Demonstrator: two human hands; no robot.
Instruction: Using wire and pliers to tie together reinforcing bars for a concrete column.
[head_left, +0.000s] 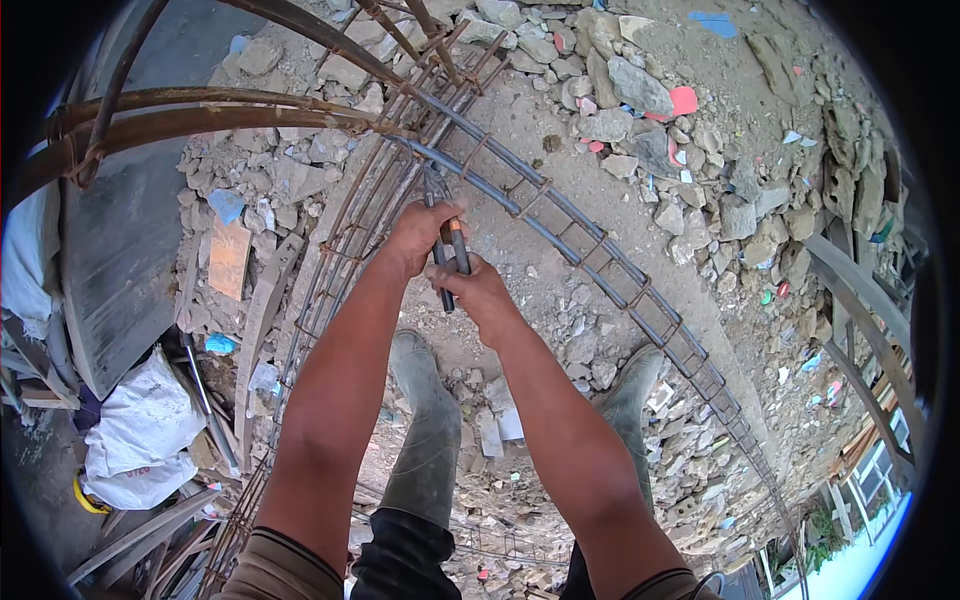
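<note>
A pair of dark-handled pincers [458,248] with orange marks on the handle is between my hands, jaws pointing away from me. My left hand [418,236] is wrapped around it near the jaws. Lower down, my right hand [474,294] closes around the handle ends. The jaws are at the corner where a grey-blue steel rebar cage [580,260], running off to the right, meets a rusty rebar cage [345,235] along the left. Whether the jaws grip a tie wire there is too small to tell.
Long rusty bars [200,130] arch in from the upper left. Broken stone [640,88] and rubble cover the ground around my rubber boots [420,405]. On the left lie a timber plank [265,315], a white sack [145,430] and a metal pipe [210,405].
</note>
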